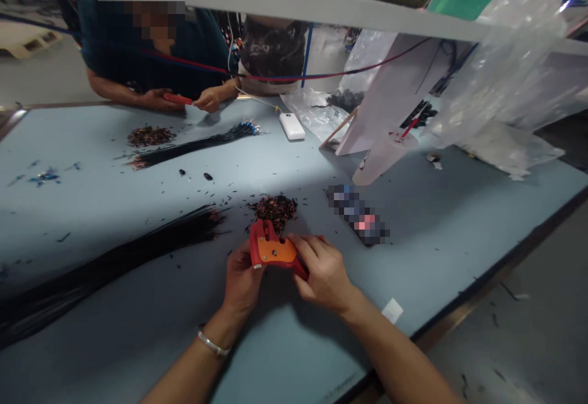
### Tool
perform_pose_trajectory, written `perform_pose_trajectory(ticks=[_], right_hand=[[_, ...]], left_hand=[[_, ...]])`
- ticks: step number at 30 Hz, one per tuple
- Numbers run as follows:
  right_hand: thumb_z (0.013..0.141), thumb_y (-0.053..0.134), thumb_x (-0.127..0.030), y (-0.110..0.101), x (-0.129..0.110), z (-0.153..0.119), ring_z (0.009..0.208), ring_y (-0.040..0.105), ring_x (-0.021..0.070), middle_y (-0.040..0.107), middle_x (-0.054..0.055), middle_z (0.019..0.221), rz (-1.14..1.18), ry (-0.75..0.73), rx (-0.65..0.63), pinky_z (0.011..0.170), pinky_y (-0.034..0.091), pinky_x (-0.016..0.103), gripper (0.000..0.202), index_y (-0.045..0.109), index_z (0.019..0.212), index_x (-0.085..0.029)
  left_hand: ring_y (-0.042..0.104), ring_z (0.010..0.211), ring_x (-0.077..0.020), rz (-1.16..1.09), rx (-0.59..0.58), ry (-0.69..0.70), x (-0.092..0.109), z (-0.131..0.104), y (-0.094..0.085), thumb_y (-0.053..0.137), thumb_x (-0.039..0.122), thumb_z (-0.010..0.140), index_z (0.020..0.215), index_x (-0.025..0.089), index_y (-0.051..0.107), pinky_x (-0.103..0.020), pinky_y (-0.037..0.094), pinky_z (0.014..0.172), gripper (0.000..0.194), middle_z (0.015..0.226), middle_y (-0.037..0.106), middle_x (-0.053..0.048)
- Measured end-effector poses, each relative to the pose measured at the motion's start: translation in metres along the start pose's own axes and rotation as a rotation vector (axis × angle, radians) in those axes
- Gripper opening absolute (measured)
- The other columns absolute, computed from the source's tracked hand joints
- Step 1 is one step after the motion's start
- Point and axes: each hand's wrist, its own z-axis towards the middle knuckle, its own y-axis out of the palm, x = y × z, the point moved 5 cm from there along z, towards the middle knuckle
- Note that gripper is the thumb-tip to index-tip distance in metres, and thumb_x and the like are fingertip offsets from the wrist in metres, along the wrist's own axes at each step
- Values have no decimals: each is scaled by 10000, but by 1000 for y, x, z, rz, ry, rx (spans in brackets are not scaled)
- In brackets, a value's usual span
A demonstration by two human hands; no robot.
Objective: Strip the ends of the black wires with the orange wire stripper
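A red and orange wire stripper (274,252) is in my right hand (324,269), whose fingers are wrapped round its handles. My left hand (242,280) is closed at the left side of the stripper's head; what its fingers hold is hidden behind the tool. Just beyond the stripper lies a pile of black and copper wire scraps (274,209). To the left, a long bundle of black wires (119,260) rests on the table, its copper-tipped ends pointing toward the scrap pile.
Across the blue-grey table (294,343), a person holds a red tool (178,98). Near them are another wire bundle (197,142) and scrap pile (150,136). A white power bank (292,127), a phone (357,214) and a plastic cup (384,158) stand or lie rightward. A shelf (257,1) crosses above.
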Motion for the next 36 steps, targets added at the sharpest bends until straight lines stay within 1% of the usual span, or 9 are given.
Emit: perform_pose_trajectory(ticks=[7,10,15,18,20,25,30,33,36], right_hand=[[678,522,-169,0,3,2,906,611,280,662,143,1034,32,20,-3,834,506,428,535,527,1211,-123],[671,513,-164,0,2,3,891,602,274,664,138,1013,26,16,-21,827,496,418,494,542,1162,-124],[684,493,-167,4,2,3,762,591,255,669,122,874,-47,25,-34,728,477,382,379,576,1050,-117],[700,491,-170,8,5,2,707,581,236,664,102,817,-91,42,-43,674,453,349,325,586,1007,-126],[706,497,-168,11,6,2,674,576,222,662,91,793,-109,54,-59,644,432,332,286,590,974,-133],[721,520,-177,18,8,4,614,570,199,658,75,744,-147,73,-117,592,382,307,220,586,927,-139],[741,525,-183,26,13,4,593,576,189,647,55,699,-179,111,-202,551,343,286,172,577,903,-156],[744,523,-185,27,15,4,581,579,190,649,51,691,-181,127,-212,531,330,285,175,585,906,-158],[746,524,-189,25,15,6,619,592,199,665,66,734,-163,118,-186,573,377,288,213,592,945,-153]], left_hand=[[653,684,-171,15,-25,-1,0,0,2,837,371,588,783,165,759,-264,559,671,294,749,748,-46],[660,694,-172,12,-44,-29,3,0,6,846,365,579,791,161,761,-266,560,696,307,761,752,-51],[674,753,-205,61,-57,-58,7,-1,9,822,375,609,789,174,762,-306,555,750,276,756,744,-53],[674,795,-219,76,-60,-77,3,-1,10,812,418,616,792,180,761,-328,546,786,301,786,745,-57],[666,786,-205,47,-47,-81,0,-1,9,813,441,612,791,181,758,-322,538,795,320,796,745,-51],[630,717,-155,-14,24,-111,-7,1,5,825,409,594,756,175,741,-274,522,745,296,783,737,-26],[598,668,-139,9,43,-123,-4,2,6,811,354,592,746,158,734,-247,494,678,260,733,716,-17],[587,656,-140,54,27,-120,-3,2,7,781,348,627,763,149,736,-244,481,659,245,720,705,-20],[590,676,-144,129,29,-75,1,1,5,751,341,659,767,150,731,-243,479,672,221,738,708,-20]])
